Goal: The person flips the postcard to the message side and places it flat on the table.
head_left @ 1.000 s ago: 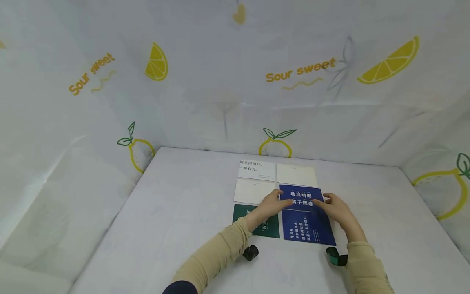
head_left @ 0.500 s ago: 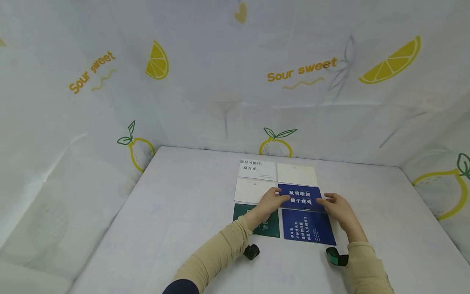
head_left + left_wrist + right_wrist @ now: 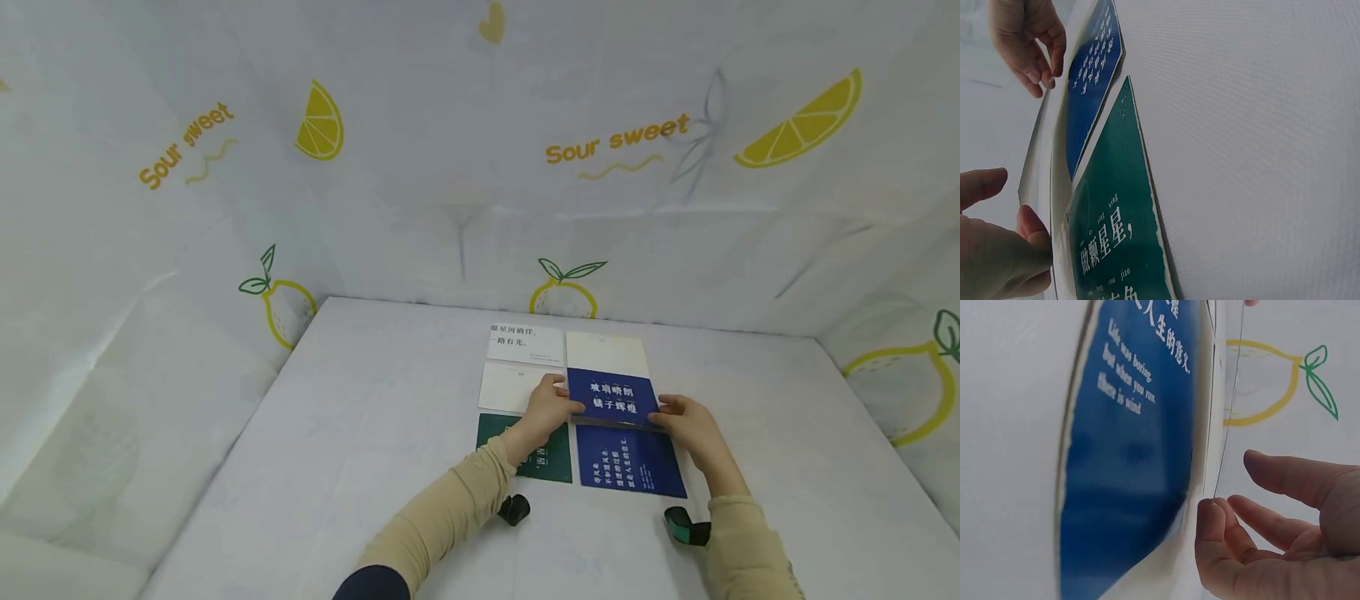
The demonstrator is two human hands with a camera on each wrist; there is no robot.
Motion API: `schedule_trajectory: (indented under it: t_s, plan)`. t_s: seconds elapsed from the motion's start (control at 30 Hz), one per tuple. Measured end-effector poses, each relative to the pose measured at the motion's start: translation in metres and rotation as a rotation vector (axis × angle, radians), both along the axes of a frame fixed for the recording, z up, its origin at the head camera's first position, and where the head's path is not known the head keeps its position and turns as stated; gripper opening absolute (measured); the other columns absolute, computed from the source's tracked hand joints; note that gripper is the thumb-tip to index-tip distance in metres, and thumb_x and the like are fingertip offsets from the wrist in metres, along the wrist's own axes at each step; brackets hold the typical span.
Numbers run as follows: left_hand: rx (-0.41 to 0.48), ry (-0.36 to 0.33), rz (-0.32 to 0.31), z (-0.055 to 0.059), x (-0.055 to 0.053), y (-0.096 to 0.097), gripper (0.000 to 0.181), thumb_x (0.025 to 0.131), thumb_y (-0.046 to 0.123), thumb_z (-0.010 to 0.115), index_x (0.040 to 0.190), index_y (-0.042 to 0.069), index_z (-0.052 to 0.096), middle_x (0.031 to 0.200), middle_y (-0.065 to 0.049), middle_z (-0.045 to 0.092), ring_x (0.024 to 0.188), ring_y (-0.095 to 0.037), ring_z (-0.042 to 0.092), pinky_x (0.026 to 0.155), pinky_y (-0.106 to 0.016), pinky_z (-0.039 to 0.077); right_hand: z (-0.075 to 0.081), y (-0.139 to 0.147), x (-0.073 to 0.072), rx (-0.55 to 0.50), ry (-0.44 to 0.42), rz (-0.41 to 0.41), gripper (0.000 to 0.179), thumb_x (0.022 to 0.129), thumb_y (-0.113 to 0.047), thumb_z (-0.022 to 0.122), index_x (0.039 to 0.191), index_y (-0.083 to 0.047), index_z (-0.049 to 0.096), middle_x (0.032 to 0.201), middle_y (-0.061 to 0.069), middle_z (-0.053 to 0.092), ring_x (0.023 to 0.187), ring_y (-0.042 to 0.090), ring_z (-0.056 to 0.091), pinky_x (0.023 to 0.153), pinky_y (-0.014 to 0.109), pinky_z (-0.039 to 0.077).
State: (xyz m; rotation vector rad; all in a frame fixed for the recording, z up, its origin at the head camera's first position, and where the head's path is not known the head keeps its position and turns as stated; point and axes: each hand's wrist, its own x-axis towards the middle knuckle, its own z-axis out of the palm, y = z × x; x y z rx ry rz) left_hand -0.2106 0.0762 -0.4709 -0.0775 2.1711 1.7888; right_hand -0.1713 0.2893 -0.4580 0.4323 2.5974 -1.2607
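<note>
In the head view a dark blue card with white lettering is raised at its near edge, and a strip shows beneath it. My left hand holds its left edge by the fingertips. At the right edge my right hand grips it with fingers and thumb. Seen almost edge-on, the raised card runs between both hands in the left wrist view. Just nearer lies a second blue card, flat. A green card lies beside that one, partly hidden by my left wrist.
Behind the hands lie a white printed card and two cream cards, one at left and one at right. A black object and a black-and-green curved piece sit by the wrists. A lemon-print sheet stands behind the table.
The upper blue card has shifted slightly away from me and its near edge has come up off the surface. Both hands have closed in on its edges. The other cards stay put.
</note>
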Motion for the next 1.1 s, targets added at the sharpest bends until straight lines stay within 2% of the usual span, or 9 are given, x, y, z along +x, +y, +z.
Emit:
schedule_trajectory:
  t_s: [0.23, 0.37, 0.47, 0.57, 0.7, 0.73, 0.83, 0.93, 1.1]
  plan:
    - [-0.051, 0.078, 0.031, -0.002, -0.002, 0.001, 0.051, 0.076, -0.003, 0.068, 0.123, 0.004, 0.052, 0.096, -0.008, 0.055, 0.081, -0.016, 0.051, 0.067, -0.027, 0.048, 0.001, -0.003, 0.001, 0.016, 0.034, -0.011, 0.059, 0.090, -0.014, 0.051, 0.140, 0.009, 0.029, 0.133, 0.035, 0.038, 0.118, 0.047, 0.042, 0.098, 0.058, 0.037]
    - [-0.059, 0.089, 0.048, -0.005, -0.003, 0.001, 0.046, 0.075, -0.002, 0.068, 0.118, 0.004, 0.054, 0.093, -0.007, 0.054, 0.078, -0.015, 0.050, 0.064, -0.025, 0.047, -0.038, 0.015, -0.014, 0.047, 0.103, -0.028, 0.061, 0.087, -0.015, 0.053, 0.141, 0.005, 0.031, 0.128, 0.031, 0.043, 0.110, 0.043, 0.047, 0.089, 0.054, 0.042]
    - [-0.057, 0.101, 0.063, -0.005, -0.004, 0.001, 0.040, 0.076, -0.002, 0.066, 0.114, 0.004, 0.055, 0.088, -0.005, 0.054, 0.074, -0.013, 0.049, 0.059, -0.022, 0.044, -0.057, 0.024, -0.022, 0.075, 0.131, -0.039, 0.059, 0.088, -0.016, 0.053, 0.141, 0.002, 0.032, 0.125, 0.027, 0.046, 0.105, 0.039, 0.050, 0.079, 0.044, 0.046]
    - [-0.046, 0.129, 0.076, -0.004, -0.004, 0.000, 0.028, 0.079, -0.001, 0.063, 0.106, 0.004, 0.057, 0.082, -0.002, 0.052, 0.069, -0.011, 0.046, 0.055, -0.019, 0.040, -0.035, 0.012, -0.012, 0.070, 0.125, -0.049, 0.056, 0.089, -0.014, 0.052, 0.139, 0.004, 0.033, 0.123, 0.028, 0.046, 0.102, 0.038, 0.051, 0.072, 0.036, 0.046]
    - [-0.039, 0.167, 0.079, -0.003, -0.004, -0.001, 0.013, 0.082, 0.002, 0.060, 0.094, 0.005, 0.056, 0.076, 0.000, 0.050, 0.066, -0.009, 0.044, 0.053, -0.018, 0.037, -0.006, -0.003, 0.002, 0.050, 0.132, -0.058, 0.055, 0.089, -0.015, 0.051, 0.137, 0.007, 0.034, 0.119, 0.030, 0.046, 0.101, 0.040, 0.050, 0.070, 0.037, 0.045]
    - [-0.044, 0.174, 0.077, -0.003, -0.004, -0.001, 0.011, 0.083, 0.003, 0.059, 0.093, 0.006, 0.056, 0.076, 0.001, 0.050, 0.066, -0.009, 0.044, 0.053, -0.018, 0.037, -0.003, -0.004, 0.003, 0.052, 0.136, -0.057, 0.055, 0.089, -0.015, 0.050, 0.136, 0.007, 0.033, 0.118, 0.030, 0.046, 0.100, 0.040, 0.050, 0.070, 0.038, 0.046]
    - [-0.049, 0.192, 0.075, -0.002, -0.005, -0.002, 0.007, 0.084, 0.005, 0.059, 0.090, 0.006, 0.056, 0.074, 0.001, 0.049, 0.066, -0.009, 0.044, 0.054, -0.019, 0.037, -0.002, -0.004, 0.004, 0.072, 0.163, -0.075, 0.051, 0.091, -0.018, 0.051, 0.134, 0.005, 0.037, 0.113, 0.026, 0.049, 0.094, 0.034, 0.052, 0.060, 0.032, 0.045]
    - [-0.054, 0.209, 0.070, -0.001, -0.005, -0.003, 0.005, 0.085, 0.008, 0.059, 0.087, 0.006, 0.055, 0.072, 0.002, 0.048, 0.064, -0.009, 0.044, 0.053, -0.019, 0.036, -0.016, 0.005, -0.002, 0.071, 0.197, -0.096, 0.049, 0.092, -0.023, 0.052, 0.131, 0.003, 0.041, 0.104, 0.021, 0.050, 0.084, 0.026, 0.056, 0.054, 0.025, 0.043]
    - [-0.055, 0.225, 0.065, -0.001, -0.006, -0.004, 0.007, 0.087, 0.013, 0.060, 0.086, 0.007, 0.056, 0.070, 0.004, 0.046, 0.062, -0.008, 0.043, 0.053, -0.018, 0.035, -0.056, 0.028, -0.018, 0.080, 0.238, -0.145, 0.044, 0.095, -0.031, 0.050, 0.128, -0.003, 0.046, 0.097, 0.013, 0.048, 0.075, 0.016, 0.057, 0.056, 0.018, 0.048]
